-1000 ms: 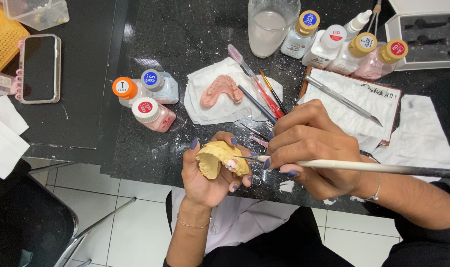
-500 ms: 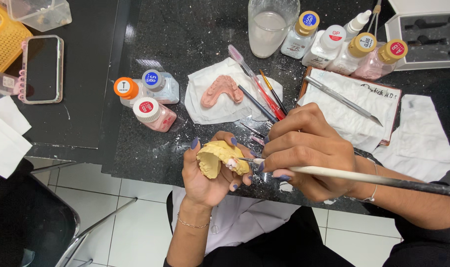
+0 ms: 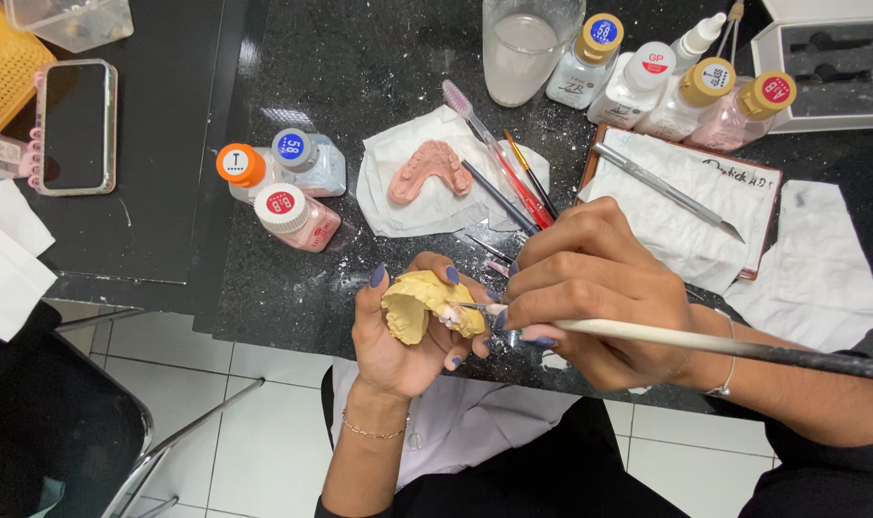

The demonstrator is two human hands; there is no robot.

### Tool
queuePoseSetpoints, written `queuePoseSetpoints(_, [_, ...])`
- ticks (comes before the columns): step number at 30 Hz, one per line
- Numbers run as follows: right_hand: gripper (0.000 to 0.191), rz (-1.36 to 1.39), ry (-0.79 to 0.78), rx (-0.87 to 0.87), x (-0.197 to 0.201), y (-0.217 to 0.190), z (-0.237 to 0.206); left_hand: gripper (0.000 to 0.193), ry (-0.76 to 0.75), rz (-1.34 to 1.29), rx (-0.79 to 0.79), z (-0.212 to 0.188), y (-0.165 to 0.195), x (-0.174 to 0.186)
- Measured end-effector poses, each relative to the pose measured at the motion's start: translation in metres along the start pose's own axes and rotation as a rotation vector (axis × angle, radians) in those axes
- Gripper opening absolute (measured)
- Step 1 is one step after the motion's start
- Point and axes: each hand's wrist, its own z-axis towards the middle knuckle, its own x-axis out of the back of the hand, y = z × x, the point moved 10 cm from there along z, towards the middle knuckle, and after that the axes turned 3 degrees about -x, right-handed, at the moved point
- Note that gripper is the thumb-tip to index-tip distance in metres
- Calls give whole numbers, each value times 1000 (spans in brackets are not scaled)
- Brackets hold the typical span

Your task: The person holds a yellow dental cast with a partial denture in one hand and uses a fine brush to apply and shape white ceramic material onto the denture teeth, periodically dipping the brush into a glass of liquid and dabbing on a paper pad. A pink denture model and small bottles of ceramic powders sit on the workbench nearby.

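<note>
Since the earlier frames the brush handle had swung lower at its far end and the right hand had crept a little closer to the cast; the left hand had barely shifted.

The yellow dental cast (image 3: 419,305) sat cupped in the left hand (image 3: 403,336), just off the near edge of the tabletop (image 3: 360,115), its arch tilted up and toward the right. The left grip was closed around it, thumb on the left flank and fingertips curled over the top. On the cast's right side sat a small whitish build-up, and the brush tip met it there. The brush (image 3: 686,338) lay nearly level, its long axis running from the cast out to the right, pinched near the ferrule by the closed right hand (image 3: 590,293). So the work spot lay directly left of the right grip, touching the bristles.

Farther out on the tabletop lay a pink cast (image 3: 429,173) on a tissue, capped bottles (image 3: 281,187), and a metal carving tool (image 3: 662,189).
</note>
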Motion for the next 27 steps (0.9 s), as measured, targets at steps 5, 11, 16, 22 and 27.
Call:
queuePoseSetpoints(5, [14,19,28,-3,3,0,-1,62,-8,-6,-12,0,0,0])
queuePoseSetpoints(11, [16,-75,30,94,4,-10,-3,61,-10,-5,-25,2,2,-2])
queuePoseSetpoints(16, [17,-97,1,133,-3,-11,-3,59,-22,-10,-22,4,2,-5])
queuePoseSetpoints(22, [11,-81,23,84,-2,-6,-8,58,-18,-29,-21,5,1,-6])
queuePoseSetpoints(27, [4,-39,61,37,1,-1,-13,57,-33,-32,-17,9,2,-9])
